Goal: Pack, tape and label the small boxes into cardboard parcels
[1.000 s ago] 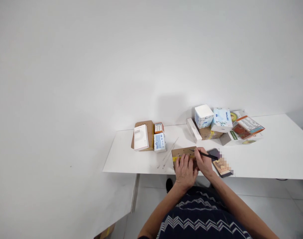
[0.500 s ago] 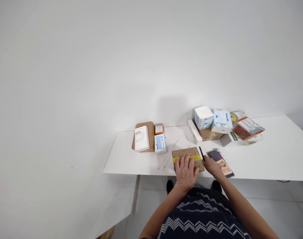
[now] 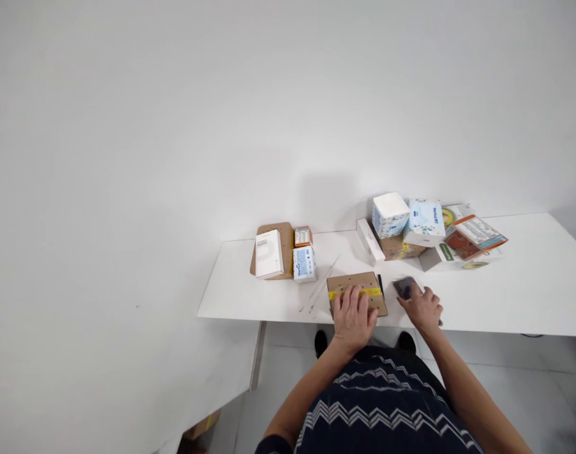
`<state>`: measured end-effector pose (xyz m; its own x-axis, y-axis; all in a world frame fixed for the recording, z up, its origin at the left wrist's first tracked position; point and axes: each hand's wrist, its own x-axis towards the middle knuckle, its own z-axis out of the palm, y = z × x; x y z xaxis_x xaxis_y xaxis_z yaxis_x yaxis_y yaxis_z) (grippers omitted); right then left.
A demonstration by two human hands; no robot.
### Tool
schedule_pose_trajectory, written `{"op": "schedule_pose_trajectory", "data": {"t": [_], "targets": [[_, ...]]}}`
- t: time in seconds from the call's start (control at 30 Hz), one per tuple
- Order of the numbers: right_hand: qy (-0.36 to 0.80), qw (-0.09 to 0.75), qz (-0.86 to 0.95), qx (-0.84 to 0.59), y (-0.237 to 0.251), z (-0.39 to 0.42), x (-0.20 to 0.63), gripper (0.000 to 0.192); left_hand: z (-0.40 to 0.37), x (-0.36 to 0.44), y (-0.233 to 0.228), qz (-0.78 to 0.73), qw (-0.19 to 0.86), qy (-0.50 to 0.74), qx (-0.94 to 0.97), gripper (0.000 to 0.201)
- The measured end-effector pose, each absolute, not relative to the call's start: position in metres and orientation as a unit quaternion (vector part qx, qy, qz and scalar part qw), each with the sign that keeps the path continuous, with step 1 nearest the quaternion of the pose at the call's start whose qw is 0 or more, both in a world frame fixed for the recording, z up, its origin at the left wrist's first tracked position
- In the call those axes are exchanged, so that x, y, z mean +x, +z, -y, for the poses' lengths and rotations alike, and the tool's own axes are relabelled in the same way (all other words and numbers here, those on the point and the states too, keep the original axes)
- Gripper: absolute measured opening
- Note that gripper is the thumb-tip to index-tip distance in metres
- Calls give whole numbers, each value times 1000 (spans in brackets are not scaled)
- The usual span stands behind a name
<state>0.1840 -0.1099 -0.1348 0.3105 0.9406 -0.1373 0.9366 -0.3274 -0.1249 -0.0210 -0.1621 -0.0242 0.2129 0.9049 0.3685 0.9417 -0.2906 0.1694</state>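
Note:
A flat brown cardboard box (image 3: pixel 337 284) with yellow tape lies near the table's front edge. My left hand (image 3: pixel 354 315) rests on top of it, fingers spread over the tape. Along the box's right side is a slim black stick-like thing (image 3: pixel 381 285), perhaps a pen. Farther right lies a smartphone (image 3: pixel 403 287), its dark upper end showing. My right hand (image 3: pixel 424 309) is over the phone, with the thumb at its left edge and the fingers across to the other side; the hand hides most of the screen.
Two thin clear sticks (image 3: pixel 322 288) lie left of the box. Behind them, a white box (image 3: pixel 269 253) sits on a cardboard mailer (image 3: pixel 288 236) beside small cartons (image 3: pixel 305 265). Stacked blue-white boxes (image 3: pixel 424 222) and fruit-printed cartons (image 3: pixel 474 238) stand against the wall.
My right hand has let go of the black stick beside the box and moved right onto the phone. My left hand stays on the cardboard box. The view has tilted slightly.

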Motion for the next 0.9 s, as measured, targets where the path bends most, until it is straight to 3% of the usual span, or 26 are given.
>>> {"op": "schedule_pose_trajectory", "data": {"t": [0.13, 0.33, 0.47, 0.53, 0.7, 0.8, 0.9], "targets": [[158, -32, 534, -830, -146, 120, 202, 71, 161, -20, -25, 595, 47, -199, -778, 37], [183, -20, 572, -800, -150, 121, 206, 64, 160, -19, -25, 596, 48, -196, -777, 38], [224, 12, 529, -819, -140, 114, 203, 70, 161, -20, -24, 597, 44, -193, -778, 38], [310, 77, 464, -826, -132, 110, 203, 74, 161, -20, -25, 596, 47, -196, -777, 38], [606, 398, 237, -647, -90, 106, 199, 61, 162, -20, -28, 594, 57, -201, -777, 38], [714, 470, 154, -496, -47, 108, 192, 41, 162, -20, -27, 593, 58, -197, -779, 38], [760, 493, 116, -406, -3, 116, 178, 42, 161, -21, -27, 595, 54, -195, -777, 38]]}}
